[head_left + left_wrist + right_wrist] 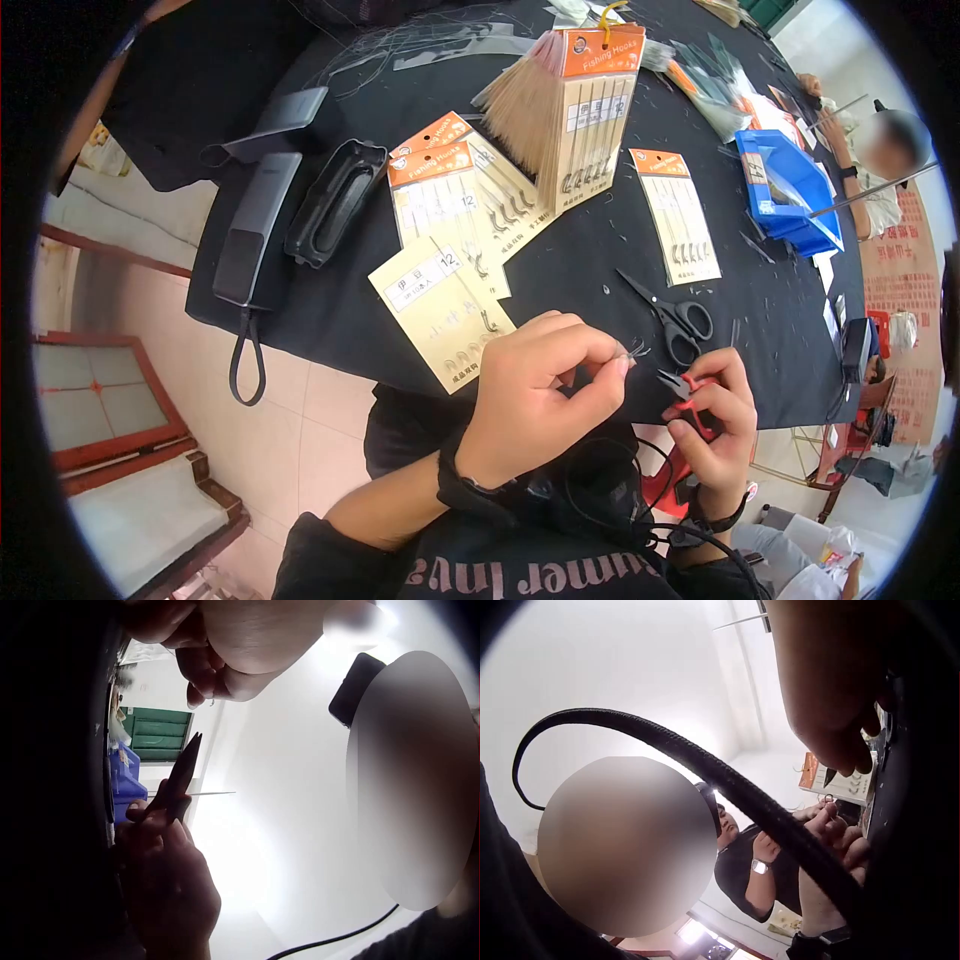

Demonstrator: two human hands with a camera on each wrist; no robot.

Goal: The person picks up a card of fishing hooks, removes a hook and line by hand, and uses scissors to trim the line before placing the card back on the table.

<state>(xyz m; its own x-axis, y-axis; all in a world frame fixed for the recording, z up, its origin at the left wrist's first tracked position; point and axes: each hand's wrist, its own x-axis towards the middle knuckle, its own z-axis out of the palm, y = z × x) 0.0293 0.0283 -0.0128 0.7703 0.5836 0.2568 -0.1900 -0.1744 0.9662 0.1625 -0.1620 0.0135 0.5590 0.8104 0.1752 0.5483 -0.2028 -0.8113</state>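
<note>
My left hand [545,395] pinches a small fishing hook [638,349] between thumb and forefinger, above the table's near edge. To its right my right hand [718,420] grips small red-handled pliers [684,388], their jaws pointing toward the left fingertips. In the left wrist view the dark pliers [180,776] point upward, tips slightly parted and apart from the left hand [255,645]. A hook card [425,300] with a row of hooks lies left of the left hand, overlapping other orange-topped cards [432,190]. Black scissors [672,315] lie just beyond both hands.
A thick bundle of hook cards [600,110] stands behind, with a single card [675,215] to its right. At left are a black tray [337,200] and a grey device [258,230] with a strap. A blue bin [790,190] stands right; other people sit around the table.
</note>
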